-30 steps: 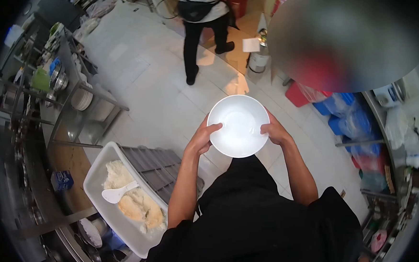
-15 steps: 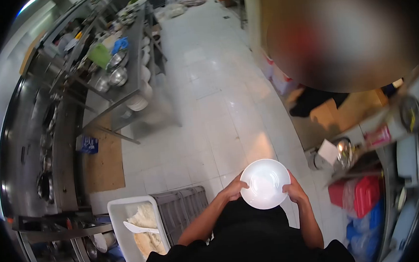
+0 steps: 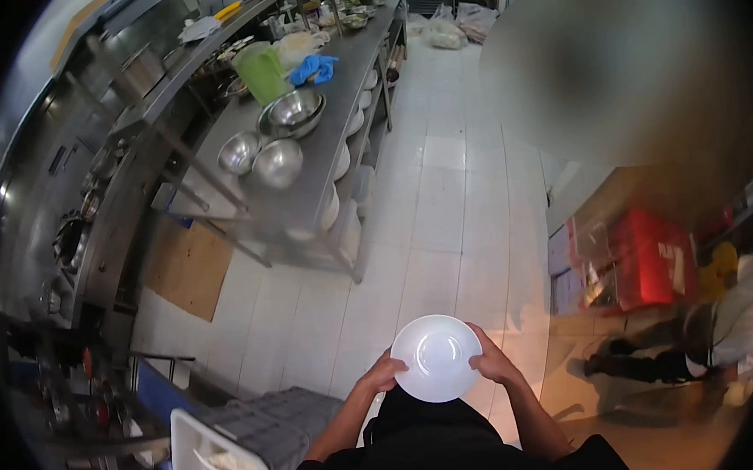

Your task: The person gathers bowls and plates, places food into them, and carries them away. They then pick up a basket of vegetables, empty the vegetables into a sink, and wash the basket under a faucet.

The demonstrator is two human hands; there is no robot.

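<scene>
A round white bowl or deep plate (image 3: pixel 437 358) is held level in front of my body, its shiny inside facing up. My left hand (image 3: pixel 382 373) grips its left rim, thumb on top and fingers beneath. The right rim is pinched by my right hand (image 3: pixel 492 361) in the same way. Nothing can be seen inside the bowl. Tiled floor (image 3: pixel 432 231) lies beneath and beyond it.
At the left a steel table (image 3: pixel 305 188) carries metal bowls (image 3: pixel 278 163), a green container (image 3: pixel 260 72) and a blue cloth (image 3: pixel 313 68). Lower left is a white bin (image 3: pixel 183 454). A person (image 3: pixel 702 336) and a red box (image 3: pixel 654 257) are at the right.
The view has turned and moved forward; the steel table now appears nearer, and the bin has slid toward the lower left. Both hands still hold the bowl. A person now shows at the right.
</scene>
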